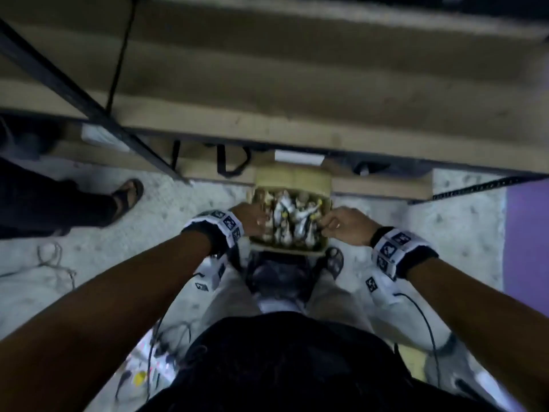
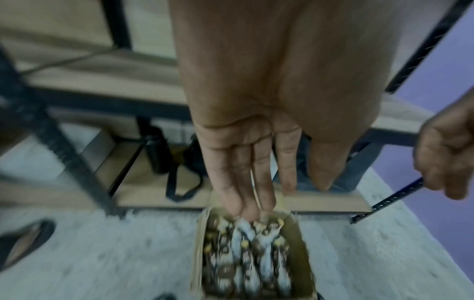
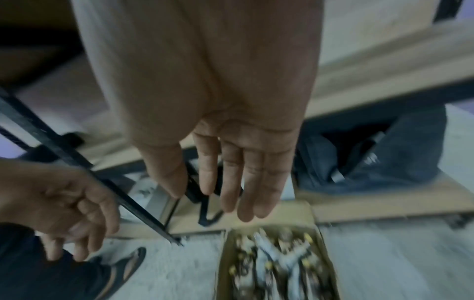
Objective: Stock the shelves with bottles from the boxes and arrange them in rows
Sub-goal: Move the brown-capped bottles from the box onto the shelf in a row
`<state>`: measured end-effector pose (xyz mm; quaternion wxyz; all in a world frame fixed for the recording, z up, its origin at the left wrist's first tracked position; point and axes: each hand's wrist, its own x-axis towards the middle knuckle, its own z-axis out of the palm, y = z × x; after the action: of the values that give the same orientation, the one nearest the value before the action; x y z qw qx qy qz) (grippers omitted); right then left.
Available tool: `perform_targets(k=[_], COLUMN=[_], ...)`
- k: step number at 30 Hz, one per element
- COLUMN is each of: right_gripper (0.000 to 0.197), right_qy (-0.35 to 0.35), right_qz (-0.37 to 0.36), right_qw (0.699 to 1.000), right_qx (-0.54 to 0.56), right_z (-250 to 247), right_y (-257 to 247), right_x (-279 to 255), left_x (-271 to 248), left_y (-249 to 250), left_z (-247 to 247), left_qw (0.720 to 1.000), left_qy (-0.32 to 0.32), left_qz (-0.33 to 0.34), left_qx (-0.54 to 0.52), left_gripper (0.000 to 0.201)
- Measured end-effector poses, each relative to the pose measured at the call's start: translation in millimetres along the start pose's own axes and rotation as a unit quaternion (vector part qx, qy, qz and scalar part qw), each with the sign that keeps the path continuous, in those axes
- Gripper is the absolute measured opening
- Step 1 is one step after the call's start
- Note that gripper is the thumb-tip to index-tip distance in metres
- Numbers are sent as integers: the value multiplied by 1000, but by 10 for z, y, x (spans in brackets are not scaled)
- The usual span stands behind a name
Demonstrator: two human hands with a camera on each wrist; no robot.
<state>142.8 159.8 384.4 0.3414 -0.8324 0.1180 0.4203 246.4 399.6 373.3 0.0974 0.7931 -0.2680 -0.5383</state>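
An open cardboard box point(image 1: 292, 176) stands on the floor in front of me, packed with small bottles point(image 1: 291, 221) with yellow caps, blurred. My left hand point(image 1: 252, 223) hangs over the box's left side and my right hand point(image 1: 341, 226) is at its right rim. In the left wrist view the left hand point(image 2: 286, 178) has straight fingers pointing down at the bottles point(image 2: 246, 253), holding nothing. The right hand point(image 3: 209, 182) is likewise straight-fingered above the box point(image 3: 279, 215). Whether either touches the box I cannot tell.
Wooden shelves point(image 1: 267, 84) on a black metal frame rise just beyond the box. The lowest shelf point(image 1: 380, 185) carries a black strap point(image 1: 230, 165) and a dark bag point(image 3: 372, 162). Another person's sandalled foot point(image 1: 127, 197) is at the left. Cables lie on the floor.
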Motion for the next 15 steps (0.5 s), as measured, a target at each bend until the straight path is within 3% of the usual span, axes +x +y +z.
perform_targets(k=[3,6,10,15], right_gripper=[23,16,10,3], right_qy=[-19,-16,7,-13], right_qz=[78,158,207,258], right_qw=[993,968,939,898], right_qx=[86,195,273,357], right_z=[386,749,1158,1620], right_y=[283,579,913,1242], right_x=[350,765,1337,2166], left_x=[314,673,1206,1995], left_y=[-370,-693,-1080,-1535], left_z=[469,985,1602,2105], left_qw=[997,992,980,965], left_qy=[-8,-38,-91,-31], left_qz=[-25,-79,-104,-148], left_qx=[-77,-92,-140,-213], left_gripper=[12,14,14,25])
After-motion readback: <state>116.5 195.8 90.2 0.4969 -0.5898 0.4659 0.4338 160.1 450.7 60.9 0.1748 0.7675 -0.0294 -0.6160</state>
